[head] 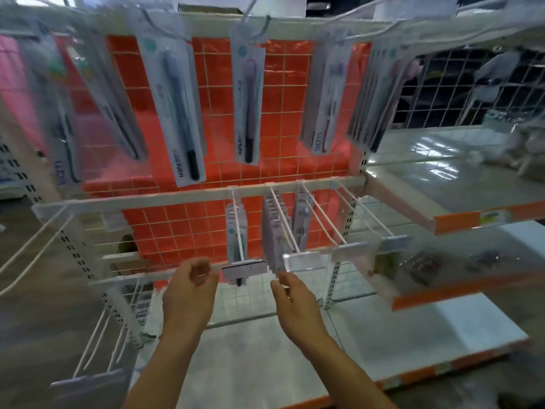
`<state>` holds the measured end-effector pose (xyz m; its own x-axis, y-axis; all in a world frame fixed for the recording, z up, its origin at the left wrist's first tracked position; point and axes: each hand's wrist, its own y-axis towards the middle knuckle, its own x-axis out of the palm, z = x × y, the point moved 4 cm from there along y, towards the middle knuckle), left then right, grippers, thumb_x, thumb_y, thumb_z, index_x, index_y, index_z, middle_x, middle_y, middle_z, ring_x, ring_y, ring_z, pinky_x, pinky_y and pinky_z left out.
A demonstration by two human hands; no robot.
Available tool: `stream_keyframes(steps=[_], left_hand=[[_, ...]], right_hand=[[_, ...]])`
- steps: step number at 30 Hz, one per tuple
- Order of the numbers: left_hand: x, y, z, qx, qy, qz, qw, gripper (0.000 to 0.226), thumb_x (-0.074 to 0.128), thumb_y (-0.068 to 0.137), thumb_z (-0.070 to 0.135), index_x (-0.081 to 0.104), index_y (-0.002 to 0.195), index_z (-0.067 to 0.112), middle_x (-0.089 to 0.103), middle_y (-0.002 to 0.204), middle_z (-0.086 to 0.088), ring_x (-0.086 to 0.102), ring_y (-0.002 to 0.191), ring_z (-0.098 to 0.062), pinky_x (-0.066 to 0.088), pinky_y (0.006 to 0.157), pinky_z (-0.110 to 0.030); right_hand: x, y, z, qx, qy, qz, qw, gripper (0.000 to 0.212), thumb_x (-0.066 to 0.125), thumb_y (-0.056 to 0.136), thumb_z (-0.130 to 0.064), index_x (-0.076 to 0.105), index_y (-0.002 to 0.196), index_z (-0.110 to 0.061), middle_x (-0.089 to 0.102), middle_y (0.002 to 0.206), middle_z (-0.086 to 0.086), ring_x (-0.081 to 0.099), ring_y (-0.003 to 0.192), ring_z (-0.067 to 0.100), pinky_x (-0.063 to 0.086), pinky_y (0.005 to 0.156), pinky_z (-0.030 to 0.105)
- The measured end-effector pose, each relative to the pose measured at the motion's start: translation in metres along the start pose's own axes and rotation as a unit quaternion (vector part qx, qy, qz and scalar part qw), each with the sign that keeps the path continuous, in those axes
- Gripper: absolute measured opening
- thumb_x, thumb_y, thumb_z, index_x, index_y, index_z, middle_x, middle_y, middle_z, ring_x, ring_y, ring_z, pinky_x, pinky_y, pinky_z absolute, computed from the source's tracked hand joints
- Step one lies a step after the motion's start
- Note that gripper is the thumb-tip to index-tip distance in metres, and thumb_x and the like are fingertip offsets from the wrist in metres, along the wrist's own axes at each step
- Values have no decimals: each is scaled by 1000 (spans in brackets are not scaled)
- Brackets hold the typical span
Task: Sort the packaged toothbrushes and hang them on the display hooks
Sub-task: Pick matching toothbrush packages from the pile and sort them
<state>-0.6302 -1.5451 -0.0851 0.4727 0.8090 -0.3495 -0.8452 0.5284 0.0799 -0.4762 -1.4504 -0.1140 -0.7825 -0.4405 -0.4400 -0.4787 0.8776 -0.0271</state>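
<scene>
1. A white wire grid panel (224, 93) with a bright orange backing stands in front of the person, set between perforated white uprights in what looks like a shop aisle.
2. To the right, pale shelves with orange front edges (460, 222) step down in tiers; small blurred packets lie on the middle one.
3. Along the top rail, packaged toothbrushes hang in a row. I count about six groups: two blurred at the left, one with a dark-handled brush (174, 113), a single pack in the middle (247, 101), one tilted pack (327, 101), and a thick fanned stack at the right (370, 95).
4. On the lower rail, three hooks carry packs: a left bunch (236, 228), a middle bunch (275, 231) and a right bunch (302, 214). Two more hooks (365, 214) to their right look bare.
5. The left hand (188, 290) is raised just under the lower rail, fingers curled with thumb and fingertips close together; blur keeps me from telling whether it grips anything.
6. The right hand (295, 302) reaches up to the clear label holder (305, 261) at the middle hook's tip, thumb and forefinger nearly pinched at its lower edge.
</scene>
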Motion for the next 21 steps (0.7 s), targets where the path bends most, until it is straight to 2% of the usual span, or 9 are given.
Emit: stream_keyframes(steps=[4, 9, 12, 17, 21], left_hand=[[-4, -11, 14, 8, 17, -27, 999, 19, 64, 90, 19, 60, 109, 23, 64, 104, 3, 60, 98, -16, 46, 84, -31], [-15, -20, 36, 13, 29, -45, 998, 18, 63, 91, 17, 60, 108, 23, 62, 103, 6, 58, 98, -15, 48, 88, -32], [-26, -23, 50, 28, 34, -49, 998, 17, 63, 90, 17, 60, 105, 25, 63, 102, 6, 59, 99, -15, 49, 86, -31], [-45, -33, 79, 45, 58, -49, 996, 19, 63, 90, 16, 60, 109, 19, 62, 104, 4, 58, 99, -16, 49, 87, -31], [-60, -40, 101, 45, 61, -50, 996, 18, 63, 90, 18, 60, 108, 21, 63, 104, 6, 59, 99, -15, 52, 90, -35]], right_hand=[[-10, -10, -14, -13, -9, 17, 1000, 40, 42, 99, -33, 47, 135, -17, 53, 133, 0, 51, 117, 13, 41, 99, 27], [-20, -20, -38, -18, -23, 26, 999, 35, 44, 98, -32, 53, 128, -17, 58, 126, -1, 54, 114, 14, 44, 98, 31], [-25, -27, -52, -34, -19, 29, 999, 30, 44, 99, -28, 55, 123, -16, 59, 115, -3, 55, 110, 14, 43, 91, 28], [-40, -40, -74, -33, -14, 30, 999, 39, 45, 98, -29, 51, 133, -13, 55, 133, 3, 51, 122, 18, 40, 105, 36], [-55, -49, -93, -62, -7, 26, 998, 38, 43, 99, -30, 51, 133, -14, 57, 131, 3, 52, 116, 14, 41, 99, 29]])
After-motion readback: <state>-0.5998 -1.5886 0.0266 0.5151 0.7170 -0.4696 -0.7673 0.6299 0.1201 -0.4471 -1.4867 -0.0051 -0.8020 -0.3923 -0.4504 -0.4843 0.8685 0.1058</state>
